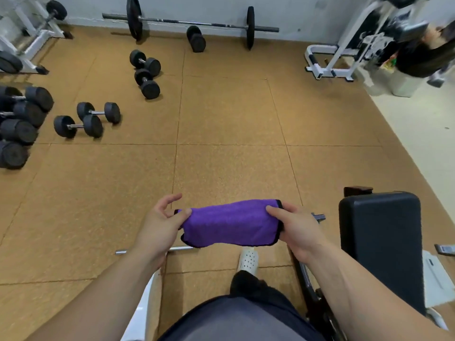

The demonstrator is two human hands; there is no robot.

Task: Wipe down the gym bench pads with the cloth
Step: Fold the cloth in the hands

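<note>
The cloth (231,222) hangs folded in the air, left hand (160,225) pinching one end and right hand (295,232) gripping the other, so wiping is not yet begun; next it needs pressing flat onto the pad (381,242) at right

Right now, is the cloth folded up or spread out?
Folded: the cloth is a doubled band, pinched at each end by the left hand and right hand.

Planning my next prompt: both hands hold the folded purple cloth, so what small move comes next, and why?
Probably carry the folded purple black-edged cloth rightward and set it on the black padded bench pad. The left hand and right hand pinch its ends over the floor, not touching the pad.
</note>
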